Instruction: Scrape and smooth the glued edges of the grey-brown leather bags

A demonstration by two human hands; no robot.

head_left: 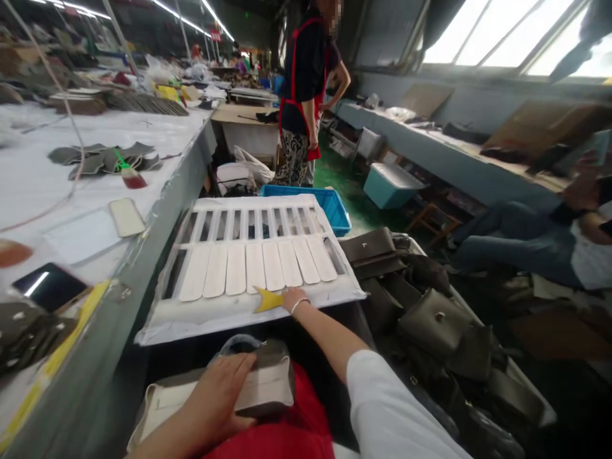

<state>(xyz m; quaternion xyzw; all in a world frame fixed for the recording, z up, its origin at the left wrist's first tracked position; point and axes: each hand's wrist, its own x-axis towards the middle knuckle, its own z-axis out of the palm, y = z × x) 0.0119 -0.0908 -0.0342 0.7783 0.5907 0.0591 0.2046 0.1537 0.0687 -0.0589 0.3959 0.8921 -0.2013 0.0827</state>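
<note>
My left hand (pixel 220 389) lies over a grey and cream bag (pixel 265 389) in my lap, fingers and thumb pressing on its side. A clear looped strip (pixel 241 342) shows just behind the bag. Ahead, my right hand (pixel 294 298) is closed on a yellow fishtail-shaped piece (pixel 268 299) at the near edge of a white slatted rack (pixel 205 324). Several long cream strips with rounded ends (pixel 236 269) lie side by side on the rack, just beyond the yellow piece. My right fingertips are partly hidden.
Dark bags (pixel 435 319) fill a bin on the right. A blue crate (pixel 337 210) stands behind the rack. On the left table (pixel 167 134) lie a phone (pixel 48 287), a brush (pixel 130 175) and dark pieces. One person stands ahead; another sits at right.
</note>
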